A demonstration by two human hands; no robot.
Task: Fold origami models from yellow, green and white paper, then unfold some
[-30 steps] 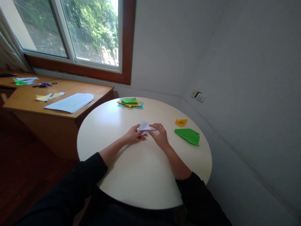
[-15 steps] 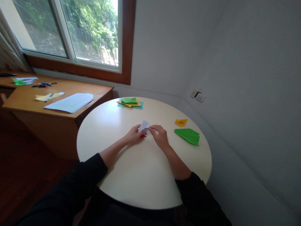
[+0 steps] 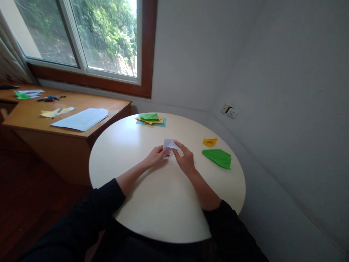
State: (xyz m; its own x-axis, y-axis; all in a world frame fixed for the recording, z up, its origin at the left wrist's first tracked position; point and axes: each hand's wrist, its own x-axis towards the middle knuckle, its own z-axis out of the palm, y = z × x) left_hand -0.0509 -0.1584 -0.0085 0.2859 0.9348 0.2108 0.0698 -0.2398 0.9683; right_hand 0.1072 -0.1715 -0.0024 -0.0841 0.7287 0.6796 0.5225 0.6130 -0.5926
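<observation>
A small piece of folded white paper (image 3: pixel 169 143) is held above the middle of the round white table (image 3: pixel 163 203). My left hand (image 3: pixel 156 156) grips its left side, thumb in front and the other fingers partly hidden behind the paper. On the right side, my right hand (image 3: pixel 185 156) pinches the paper between thumb and fingers. The exact shape of the folds is too small to make out. To the right of my right hand lie a folded green paper (image 3: pixel 218 158) and a smaller folded yellow paper (image 3: pixel 210 142).
At the table's far edge lies a stack of green, yellow and blue folded papers (image 3: pixel 149 118). A wooden desk (image 3: pixel 51 143) on the left carries white sheets (image 3: pixel 81 119), scissors (image 3: pixel 51 98) and a pen on yellow paper (image 3: pixel 57 112). A wall socket (image 3: pixel 232 112) sits beyond the table.
The white paper has turned in my hands; its peak has given way to a flatter top edge. My right fingers have spread a little along its right side. Everything else stays put.
</observation>
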